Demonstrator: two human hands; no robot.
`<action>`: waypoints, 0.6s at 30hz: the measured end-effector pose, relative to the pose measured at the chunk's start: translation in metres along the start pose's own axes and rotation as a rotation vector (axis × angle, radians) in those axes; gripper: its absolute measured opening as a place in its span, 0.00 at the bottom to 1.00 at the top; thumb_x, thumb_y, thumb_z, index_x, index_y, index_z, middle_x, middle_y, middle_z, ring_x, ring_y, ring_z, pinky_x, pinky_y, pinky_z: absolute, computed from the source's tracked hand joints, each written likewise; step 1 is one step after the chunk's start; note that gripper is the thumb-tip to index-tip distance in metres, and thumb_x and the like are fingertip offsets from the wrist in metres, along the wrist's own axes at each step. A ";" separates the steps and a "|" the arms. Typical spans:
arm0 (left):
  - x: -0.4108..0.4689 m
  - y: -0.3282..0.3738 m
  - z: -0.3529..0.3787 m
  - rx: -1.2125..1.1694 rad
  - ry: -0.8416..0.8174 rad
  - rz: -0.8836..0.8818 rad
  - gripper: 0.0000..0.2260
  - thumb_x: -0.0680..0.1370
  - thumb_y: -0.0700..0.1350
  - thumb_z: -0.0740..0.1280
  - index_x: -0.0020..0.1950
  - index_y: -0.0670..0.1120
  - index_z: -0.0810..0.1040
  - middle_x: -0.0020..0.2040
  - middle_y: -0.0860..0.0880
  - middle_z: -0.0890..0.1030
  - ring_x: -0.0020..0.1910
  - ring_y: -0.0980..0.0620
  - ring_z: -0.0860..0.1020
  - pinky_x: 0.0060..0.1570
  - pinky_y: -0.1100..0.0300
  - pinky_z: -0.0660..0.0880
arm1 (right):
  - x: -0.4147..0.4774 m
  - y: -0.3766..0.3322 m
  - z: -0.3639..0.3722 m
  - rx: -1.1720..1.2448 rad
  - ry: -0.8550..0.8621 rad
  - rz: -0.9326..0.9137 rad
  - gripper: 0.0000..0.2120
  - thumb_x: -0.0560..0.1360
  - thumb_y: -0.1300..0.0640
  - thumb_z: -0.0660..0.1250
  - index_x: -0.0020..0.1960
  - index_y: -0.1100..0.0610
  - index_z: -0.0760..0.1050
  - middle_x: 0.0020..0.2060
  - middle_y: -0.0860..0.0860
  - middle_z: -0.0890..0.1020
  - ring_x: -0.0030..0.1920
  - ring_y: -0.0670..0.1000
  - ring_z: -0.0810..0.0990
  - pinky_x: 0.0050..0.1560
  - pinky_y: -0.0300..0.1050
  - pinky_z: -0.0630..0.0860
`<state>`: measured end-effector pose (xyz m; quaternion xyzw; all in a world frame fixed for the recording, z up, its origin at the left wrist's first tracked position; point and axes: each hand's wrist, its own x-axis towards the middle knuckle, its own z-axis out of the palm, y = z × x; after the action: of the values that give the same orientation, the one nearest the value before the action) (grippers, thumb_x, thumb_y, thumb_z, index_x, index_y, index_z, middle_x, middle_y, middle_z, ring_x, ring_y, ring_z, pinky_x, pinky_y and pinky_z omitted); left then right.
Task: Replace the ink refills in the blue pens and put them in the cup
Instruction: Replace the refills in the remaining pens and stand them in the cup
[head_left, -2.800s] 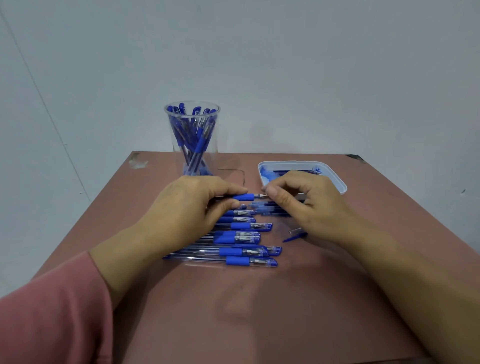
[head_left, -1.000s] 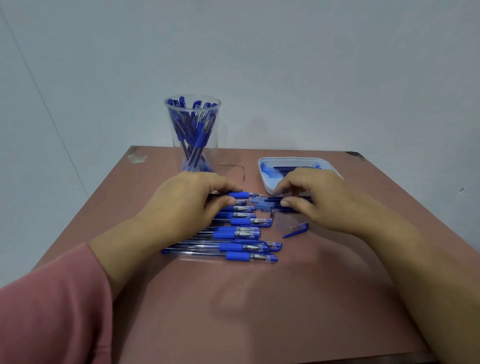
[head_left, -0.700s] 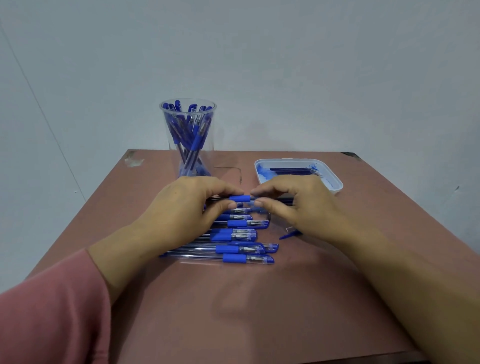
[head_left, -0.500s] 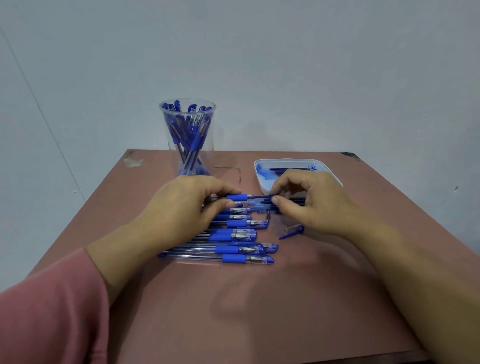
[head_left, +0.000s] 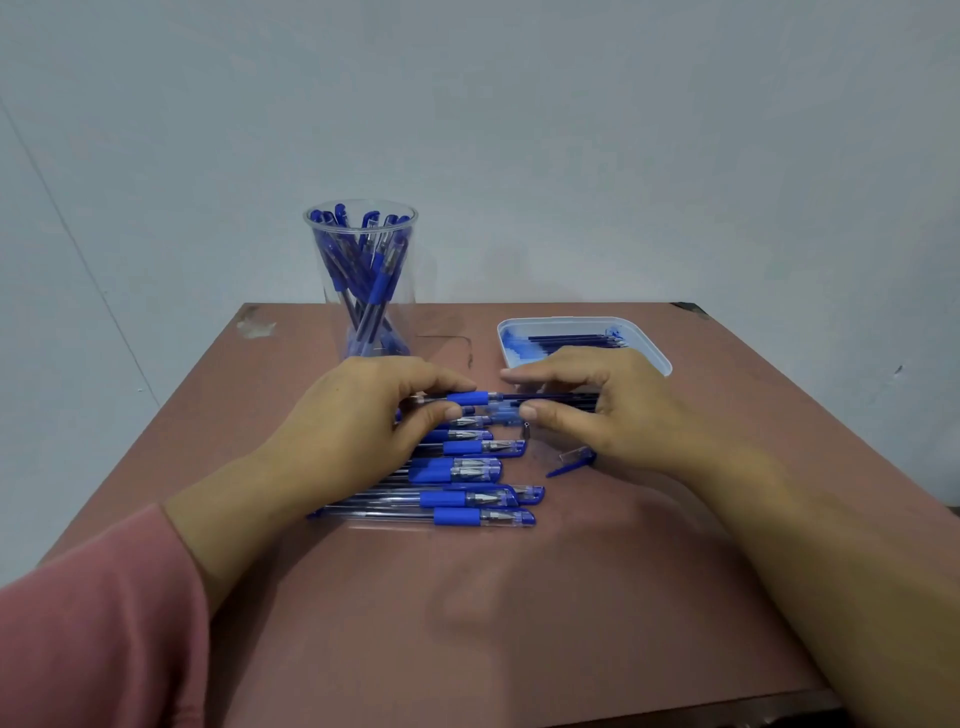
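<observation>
Right grip (head_left: 613, 410) has slid back toward left grip (head_left: 353, 421). Left pinches pen (head_left: 467, 399), right pinches refill (head_left: 550, 397), just above tabletop (head_left: 467, 623). Keep refill in line w/ barrel, push straight.

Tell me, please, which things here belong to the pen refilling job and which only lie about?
Job: held pen, refill, row of pens, loose cap, refill tray, cup, left hand, right hand.
Not of the job: table, its scuffed patch, wall.

Head view faces forward-down, seemingly close above table (head_left: 467, 623).
</observation>
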<state>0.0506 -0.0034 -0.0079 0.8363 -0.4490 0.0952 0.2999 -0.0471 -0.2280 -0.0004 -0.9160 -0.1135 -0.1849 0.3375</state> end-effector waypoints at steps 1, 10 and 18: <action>0.000 0.000 0.000 -0.001 -0.002 0.000 0.11 0.77 0.50 0.68 0.59 0.60 0.80 0.46 0.65 0.80 0.46 0.63 0.78 0.47 0.61 0.77 | 0.001 0.000 0.003 -0.006 -0.005 -0.011 0.15 0.74 0.57 0.71 0.56 0.39 0.78 0.47 0.40 0.83 0.49 0.43 0.81 0.51 0.37 0.76; 0.003 -0.013 -0.004 -0.012 0.070 -0.054 0.11 0.76 0.52 0.68 0.58 0.61 0.80 0.45 0.63 0.82 0.45 0.61 0.79 0.47 0.53 0.79 | -0.003 0.015 -0.032 -0.048 0.107 0.129 0.11 0.75 0.62 0.69 0.49 0.47 0.82 0.43 0.36 0.81 0.49 0.39 0.79 0.52 0.34 0.73; 0.003 -0.012 -0.004 -0.005 0.071 -0.061 0.11 0.76 0.52 0.68 0.58 0.60 0.80 0.46 0.62 0.82 0.44 0.62 0.79 0.47 0.54 0.79 | -0.002 0.025 -0.024 -0.195 -0.010 0.164 0.10 0.76 0.59 0.69 0.50 0.44 0.82 0.43 0.33 0.80 0.49 0.31 0.76 0.47 0.23 0.67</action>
<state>0.0623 0.0019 -0.0088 0.8450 -0.4125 0.1143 0.3204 -0.0469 -0.2630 0.0009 -0.9516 -0.0214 -0.1624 0.2602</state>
